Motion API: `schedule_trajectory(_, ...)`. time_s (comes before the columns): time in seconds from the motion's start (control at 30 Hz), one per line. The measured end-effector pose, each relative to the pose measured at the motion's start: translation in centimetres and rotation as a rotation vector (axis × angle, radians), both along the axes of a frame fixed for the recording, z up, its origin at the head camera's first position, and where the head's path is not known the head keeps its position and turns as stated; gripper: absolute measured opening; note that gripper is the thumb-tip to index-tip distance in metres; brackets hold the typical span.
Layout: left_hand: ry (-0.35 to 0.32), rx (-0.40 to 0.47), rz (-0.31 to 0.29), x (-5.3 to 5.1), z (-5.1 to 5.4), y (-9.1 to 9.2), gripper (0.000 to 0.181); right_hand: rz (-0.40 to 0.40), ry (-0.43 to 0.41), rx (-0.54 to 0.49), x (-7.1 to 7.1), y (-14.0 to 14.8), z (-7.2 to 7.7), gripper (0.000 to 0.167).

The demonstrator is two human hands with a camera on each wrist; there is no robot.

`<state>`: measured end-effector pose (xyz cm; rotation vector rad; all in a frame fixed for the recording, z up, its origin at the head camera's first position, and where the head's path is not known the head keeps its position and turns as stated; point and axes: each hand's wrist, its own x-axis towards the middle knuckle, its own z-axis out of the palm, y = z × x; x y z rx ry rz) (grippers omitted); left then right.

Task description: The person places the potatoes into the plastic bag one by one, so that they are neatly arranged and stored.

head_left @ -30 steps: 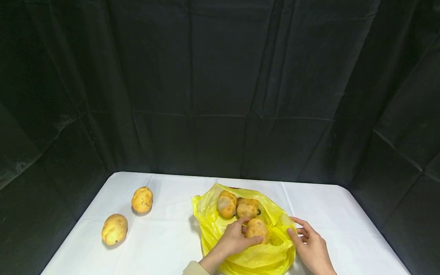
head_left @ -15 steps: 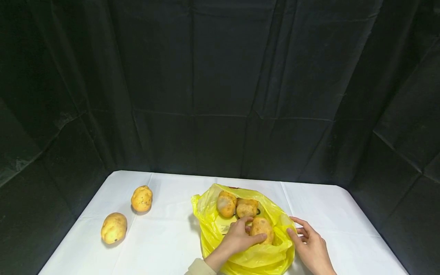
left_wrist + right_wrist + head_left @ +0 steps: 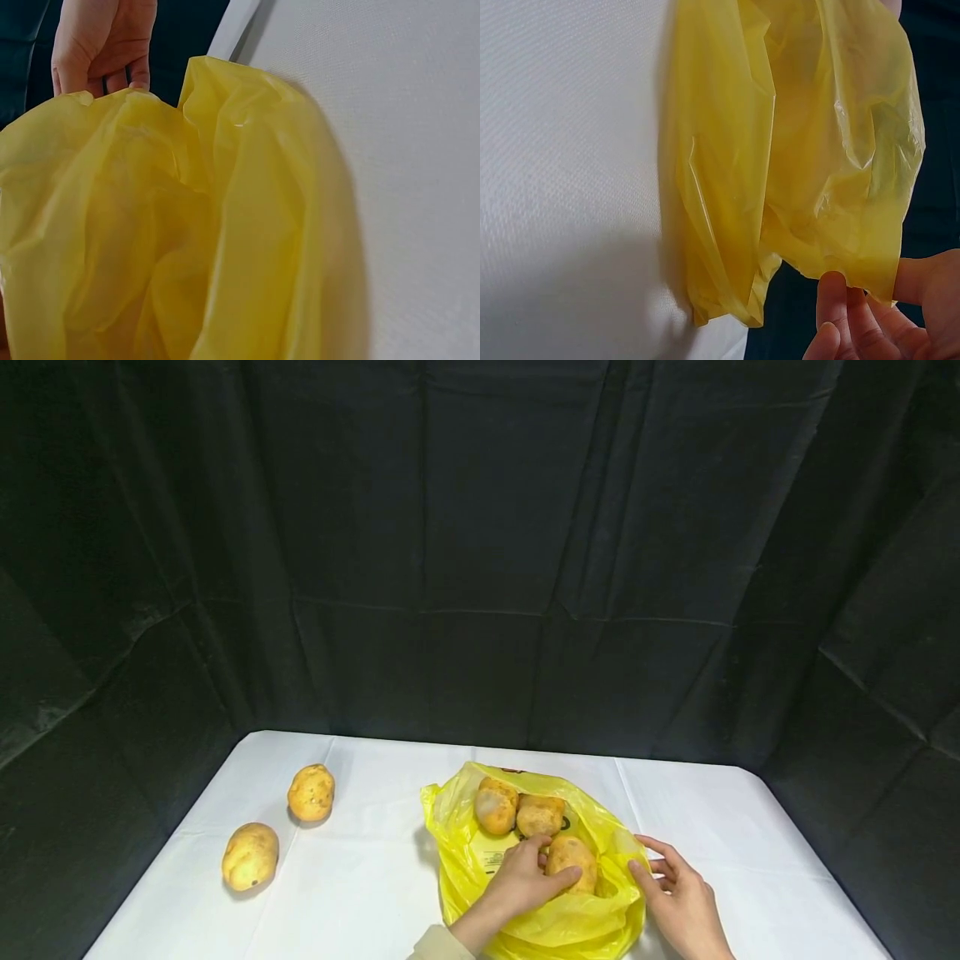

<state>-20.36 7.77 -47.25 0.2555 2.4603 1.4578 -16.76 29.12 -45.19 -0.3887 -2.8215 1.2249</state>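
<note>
A yellow plastic bag (image 3: 472, 877) lies with its mouth spread wide on the white table. Inside it, two potatoes (image 3: 495, 807) (image 3: 540, 815) rest side by side towards the back. My left hand (image 3: 521, 877) reaches into the bag and holds a third potato (image 3: 573, 858), thumb across its near side and fingers behind its left side. At the bag's right edge, my right hand (image 3: 678, 897) pinches the plastic rim between thumb and fingers. In the left wrist view, yellow plastic hides the left hand's work; the right hand (image 3: 109, 45) appears beyond it.
Two more potatoes (image 3: 251, 857) (image 3: 311, 793) lie on the left part of the white-covered table (image 3: 352, 893). Black cloth (image 3: 480, 677) hangs behind the table and along both sides.
My left hand and its potato have shifted slightly right within the bag, then stayed almost still. The right hand keeps its place on the bag's rim.
</note>
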Motion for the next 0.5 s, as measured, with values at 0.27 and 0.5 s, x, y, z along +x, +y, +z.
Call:
schedule_trajectory(0.27,0.019,0.001,-0.017,0.1,0.1,-0.7,0.066,-0.002,0.001,-0.003,0.0,0.0,0.0,0.045)
schedule_trajectory(0.5,0.044,0.015,-0.018,0.4,0.3,-1.3,0.059,-0.009,0.002,-0.007,-0.1,-0.1,0.0,0.044)
